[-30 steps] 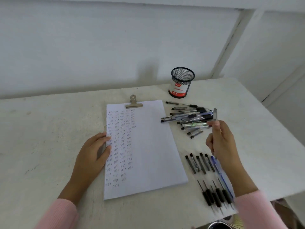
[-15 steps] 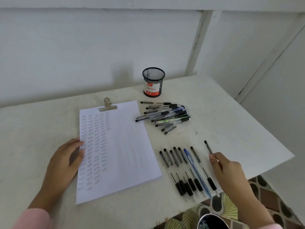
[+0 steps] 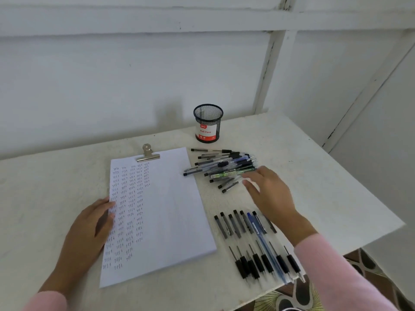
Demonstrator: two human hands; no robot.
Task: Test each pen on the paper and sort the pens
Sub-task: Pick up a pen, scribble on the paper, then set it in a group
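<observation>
A white sheet of paper [image 3: 170, 212] with several columns of small pen marks lies clipped on the table. My left hand [image 3: 92, 227] rests flat on its left edge. A loose pile of pens [image 3: 222, 167] lies to the right of the paper's top. My right hand [image 3: 267, 191] hovers at the pile's right end with fingers spread and nothing in it. Nearer the table's front edge lies a sorted row of pens [image 3: 253, 241], side by side, one of them blue.
A black mesh pen cup [image 3: 208, 123] with a red label stands behind the pile. A metal clip [image 3: 148, 152] holds the paper's top. The table's right edge [image 3: 359, 182] and front edge are close to the sorted row; patterned floor shows below.
My right hand set its pen down at the right end of the sorted row, let go, and moved up to the loose pile. The left hand stayed on the paper.
</observation>
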